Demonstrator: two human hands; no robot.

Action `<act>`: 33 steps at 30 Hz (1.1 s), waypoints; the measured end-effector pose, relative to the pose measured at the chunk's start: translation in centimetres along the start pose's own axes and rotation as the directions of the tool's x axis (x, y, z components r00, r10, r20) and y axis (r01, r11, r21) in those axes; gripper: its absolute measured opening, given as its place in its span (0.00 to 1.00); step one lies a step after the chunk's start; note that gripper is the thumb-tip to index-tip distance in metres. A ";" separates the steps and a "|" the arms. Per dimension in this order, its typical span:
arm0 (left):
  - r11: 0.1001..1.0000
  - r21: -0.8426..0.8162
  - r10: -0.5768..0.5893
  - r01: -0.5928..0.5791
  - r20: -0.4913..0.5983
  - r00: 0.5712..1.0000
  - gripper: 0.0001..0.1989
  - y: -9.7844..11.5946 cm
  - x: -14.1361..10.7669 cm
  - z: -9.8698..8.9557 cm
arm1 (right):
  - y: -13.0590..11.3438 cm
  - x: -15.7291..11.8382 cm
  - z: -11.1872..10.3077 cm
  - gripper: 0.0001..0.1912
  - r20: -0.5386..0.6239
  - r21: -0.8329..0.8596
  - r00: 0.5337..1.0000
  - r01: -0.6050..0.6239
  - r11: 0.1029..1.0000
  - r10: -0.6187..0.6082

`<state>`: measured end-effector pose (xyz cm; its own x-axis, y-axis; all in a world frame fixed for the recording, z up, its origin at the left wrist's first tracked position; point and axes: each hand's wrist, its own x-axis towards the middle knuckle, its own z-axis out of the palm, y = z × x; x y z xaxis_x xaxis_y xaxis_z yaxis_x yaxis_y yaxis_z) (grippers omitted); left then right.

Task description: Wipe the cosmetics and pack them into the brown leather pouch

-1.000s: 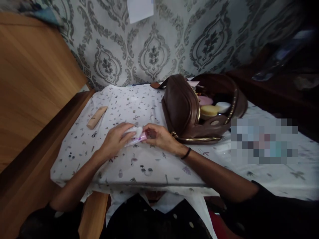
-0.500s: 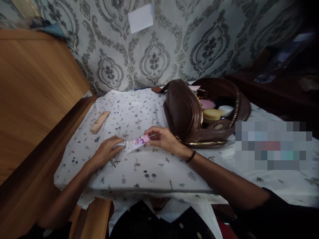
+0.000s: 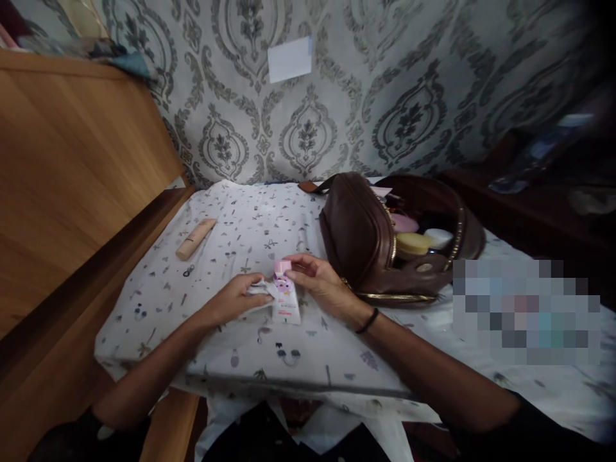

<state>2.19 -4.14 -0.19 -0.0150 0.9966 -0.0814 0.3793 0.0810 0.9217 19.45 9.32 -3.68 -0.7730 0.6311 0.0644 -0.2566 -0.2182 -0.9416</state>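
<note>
A small white tube (image 3: 286, 307) with a pink cap and a purple cartoon print is in front of me, cap end pointing away. My right hand (image 3: 325, 285) pinches it near the cap between thumb and fingers. From the left, my left hand (image 3: 237, 298) is closed on a crumpled white wipe (image 3: 262, 289), whose edge touches the tube's side. Whether the wipe is cloth or tissue I cannot tell. Just right of my right hand stands a brown handbag (image 3: 356, 224), unzipped, with a yellow round container (image 3: 412, 244), a white lid (image 3: 439, 239) and a pink item (image 3: 404, 223) inside.
A peach-coloured tube (image 3: 195, 239) lies on the left of the patterned white tablecloth (image 3: 240, 212). Wooden furniture (image 3: 86, 141) borders the left side. A clear plastic bottle (image 3: 534, 157) is at the far right, and a blurred-out patch (image 3: 527, 311) covers something on the right.
The tube has turned from lying sideways to pointing away from me, its printed front now facing up. The wipe has shifted from its end to its side. The camera view has tilted slightly.
</note>
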 end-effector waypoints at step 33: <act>0.779 0.622 0.110 -0.077 -0.014 0.994 0.13 7.6 3.1 -0.3 | -2.5 -2.5 1.2 0.12 0.379 -0.602 0.918 0.340 0.722 -0.117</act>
<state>4.73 -0.46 6.64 0.0137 0.9996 0.0256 0.8724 -0.0245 0.4882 21.33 7.37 -1.05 -0.8995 0.3228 0.2943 -0.0989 0.5057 -0.8570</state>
